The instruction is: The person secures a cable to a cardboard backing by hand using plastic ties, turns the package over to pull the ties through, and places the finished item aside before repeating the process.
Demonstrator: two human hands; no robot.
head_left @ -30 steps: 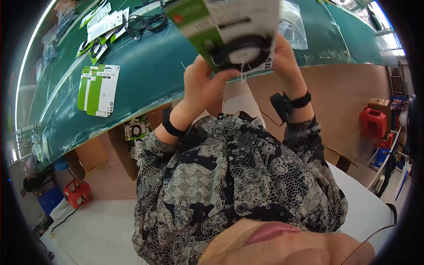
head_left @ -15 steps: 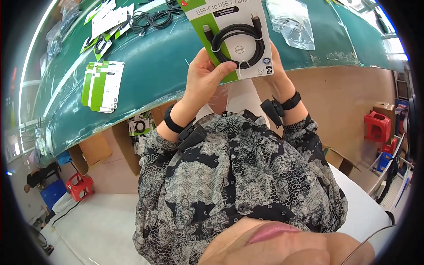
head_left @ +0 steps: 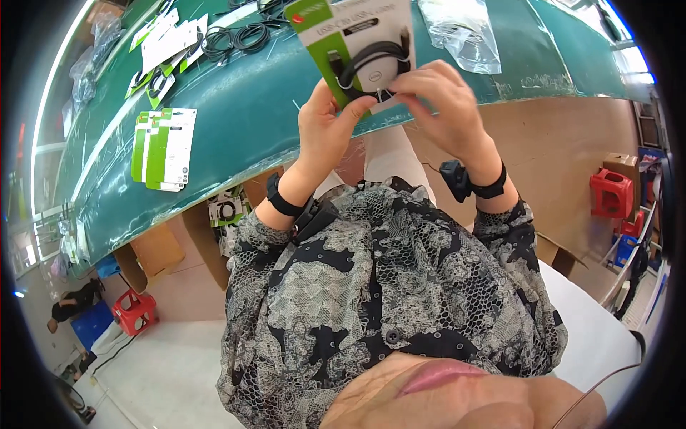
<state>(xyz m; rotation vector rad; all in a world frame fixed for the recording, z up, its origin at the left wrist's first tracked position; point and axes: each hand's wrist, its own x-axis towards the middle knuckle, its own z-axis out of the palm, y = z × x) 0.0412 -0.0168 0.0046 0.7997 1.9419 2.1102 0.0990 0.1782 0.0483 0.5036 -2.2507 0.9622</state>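
Observation:
A green and white hanging card (head_left: 318,36) is held up over the table's near edge, tilted, with a coiled black cable (head_left: 371,50) fastened on its front. My left hand (head_left: 323,132) grips the card's lower left edge, the thumb lying across the front near the bottom of the coil. At the lower right of the coil, my right hand (head_left: 454,107) has its fingertips pinched at the cable, beside a pale tie. Motion blurs the card slightly, and what exactly sits between the right fingertips is hard to see.
Flat green and white cards (head_left: 177,146) lie stacked on the green table (head_left: 236,136). Behind them are carded cables (head_left: 171,46), loose black cables (head_left: 246,39) and clear plastic bags (head_left: 464,36). Below stands an open carton (head_left: 207,239) with packaged cables. Red stools (head_left: 611,193) flank the area.
My right hand has come from behind the card's right edge to its front, with the fingertips now at the cable. The card has shifted slightly left and tilted.

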